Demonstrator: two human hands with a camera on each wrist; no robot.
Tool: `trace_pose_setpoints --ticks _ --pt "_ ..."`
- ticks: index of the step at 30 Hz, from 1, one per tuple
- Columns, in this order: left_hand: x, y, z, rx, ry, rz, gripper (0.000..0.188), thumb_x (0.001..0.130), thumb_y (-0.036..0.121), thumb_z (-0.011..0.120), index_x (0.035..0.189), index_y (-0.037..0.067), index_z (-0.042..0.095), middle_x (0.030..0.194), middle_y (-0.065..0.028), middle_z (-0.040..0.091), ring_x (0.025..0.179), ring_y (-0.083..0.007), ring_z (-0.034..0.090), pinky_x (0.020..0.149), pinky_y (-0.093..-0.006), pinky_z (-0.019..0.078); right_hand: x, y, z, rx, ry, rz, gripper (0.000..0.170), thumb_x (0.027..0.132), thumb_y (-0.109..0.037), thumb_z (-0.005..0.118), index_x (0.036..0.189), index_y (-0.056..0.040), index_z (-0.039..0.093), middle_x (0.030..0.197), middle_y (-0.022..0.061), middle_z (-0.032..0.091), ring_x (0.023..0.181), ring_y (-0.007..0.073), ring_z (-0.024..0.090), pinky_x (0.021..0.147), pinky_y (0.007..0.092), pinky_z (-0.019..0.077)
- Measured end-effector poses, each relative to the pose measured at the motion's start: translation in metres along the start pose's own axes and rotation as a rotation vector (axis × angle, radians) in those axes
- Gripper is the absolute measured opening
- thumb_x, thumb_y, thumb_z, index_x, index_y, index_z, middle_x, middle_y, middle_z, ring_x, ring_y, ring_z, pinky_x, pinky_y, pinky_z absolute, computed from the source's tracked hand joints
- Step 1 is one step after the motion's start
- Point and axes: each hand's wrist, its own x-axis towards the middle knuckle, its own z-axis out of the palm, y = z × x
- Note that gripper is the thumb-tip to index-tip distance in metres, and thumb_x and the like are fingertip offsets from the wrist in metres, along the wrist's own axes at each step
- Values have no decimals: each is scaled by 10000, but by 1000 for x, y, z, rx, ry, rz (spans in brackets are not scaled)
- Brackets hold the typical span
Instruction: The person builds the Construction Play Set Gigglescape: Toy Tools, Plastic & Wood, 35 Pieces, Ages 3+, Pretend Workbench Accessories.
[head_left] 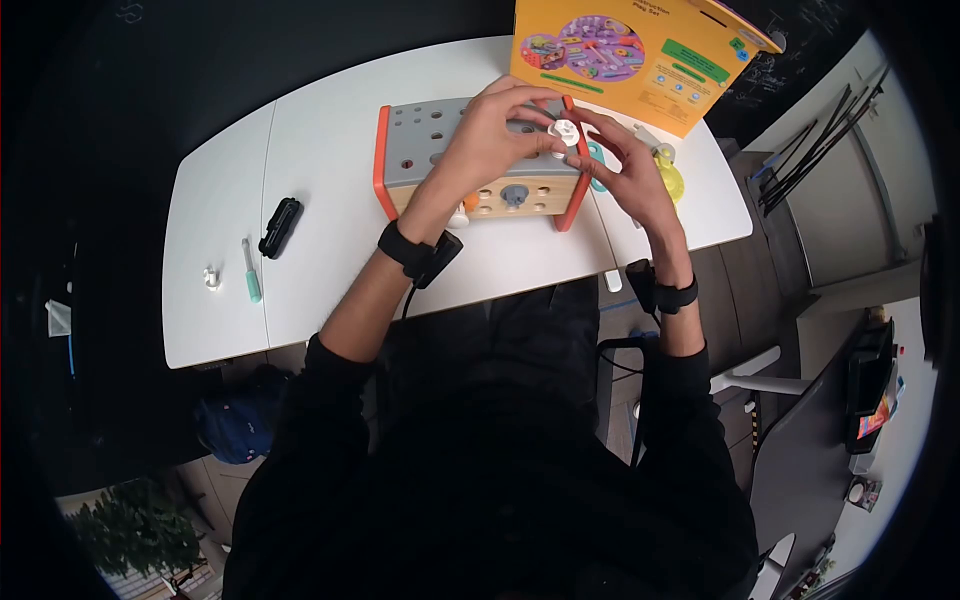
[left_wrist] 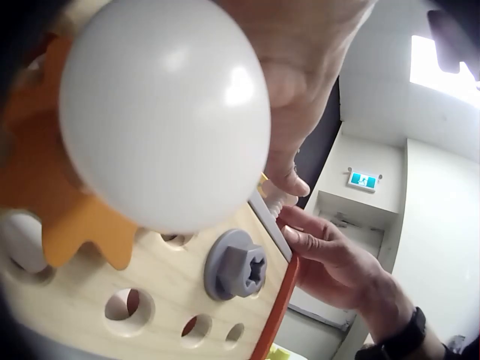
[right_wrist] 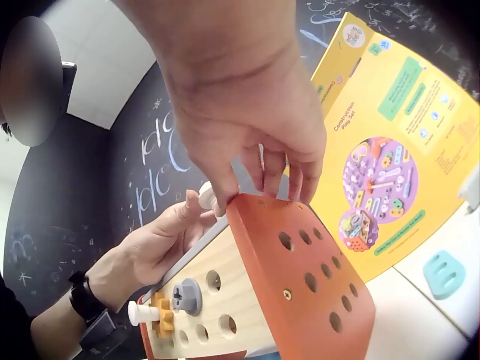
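A toy workbench [head_left: 478, 170] with a grey top, wooden sides and orange-red end panels [right_wrist: 300, 262] stands on the table. Over the right end of its top, my left hand [head_left: 490, 135] pinches a white plastic screw [head_left: 565, 132], whose slotted head faces up. Threads of the screw [left_wrist: 276, 207] show below the left thumb in the left wrist view. My right hand [right_wrist: 251, 127] grips the upper edge of the right end panel, thumb close beside the screw. On the front are a grey bolt [left_wrist: 237, 266], an orange gear [left_wrist: 56, 165] and a white peg [right_wrist: 141, 313] through the gear.
Behind the workbench stands a yellow box [head_left: 620, 60]. To the left lie a black case [head_left: 281, 227], a screwdriver [head_left: 250, 272] and a small white piece [head_left: 211, 278]. Yellow-green parts [head_left: 670, 178] and a turquoise piece [right_wrist: 444, 274] lie right of the workbench.
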Motion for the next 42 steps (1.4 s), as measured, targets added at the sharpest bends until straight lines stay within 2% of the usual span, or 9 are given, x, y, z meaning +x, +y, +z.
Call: trace_pose_setpoints --ticks 6,12,19,25,31,34,36,40,42 --pt "-5 2 -8 64 5 -118 213 855 21 704 1064 -15 691 970 -64 644 947 -167 657 839 -302 550 -3 -2 3 -83 0 -186 534 854 -44 699 1367 -82 556 1400 113 559 1305 222 507 1112 363 384" --pt "-20 10 -33 468 53 53 155 915 59 640 1044 -7 695 986 -84 660 889 -177 653 846 -290 531 -2 2 -9 248 -7 105 433 911 -14 644 1338 -35 573 1232 81 672 1181 180 602 1024 324 468" --pt "-17 -18 -48 356 36 40 154 928 55 622 1043 23 718 1007 -66 668 933 -154 637 884 -278 513 3 -13 1 341 18 -14 499 912 -33 655 1386 -6 505 1188 80 679 1080 160 642 960 304 527" --pt "-18 -19 -51 266 3 5 162 933 44 605 1042 40 725 1020 -42 665 957 -133 629 916 -273 504 11 -18 16 26 134 -44 564 893 -55 689 1418 -41 484 1187 69 680 1063 131 613 959 282 496" --pt "-19 -19 -53 226 16 -42 163 937 41 596 1038 39 724 1031 -37 663 972 -131 627 941 -278 496 15 -9 1 295 -34 45 618 844 -109 757 1408 -66 507 1195 60 662 1046 122 589 899 288 500" --pt "-18 -21 -53 250 -4 -13 162 941 46 593 1036 41 723 1036 -36 662 979 -134 629 949 -283 494 15 -5 0 115 -13 -29 623 832 -129 770 1398 -65 517 1211 69 655 1044 131 587 873 298 496" --pt "-18 -20 -53 249 2 -43 158 942 50 593 1030 42 725 1028 -38 666 982 -138 630 952 -288 493 15 -16 4 -330 256 -101 619 826 -140 773 1388 -63 526 1192 82 670 1055 143 604 913 319 502" --pt "-19 -19 -53 219 27 -58 154 942 55 596 1022 44 727 1017 -35 672 980 -139 631 955 -293 492 14 -13 -3 252 30 -25 647 821 -153 776 1401 -77 501 1195 79 671 1102 172 613 996 368 493" --pt "-18 -22 -53 289 18 9 151 944 62 599 1018 47 729 1018 -29 674 979 -135 632 943 -284 495 14 -13 -2 132 -21 -96 644 833 -165 766 1407 -79 486 1191 71 674 1097 177 618 1004 365 485"
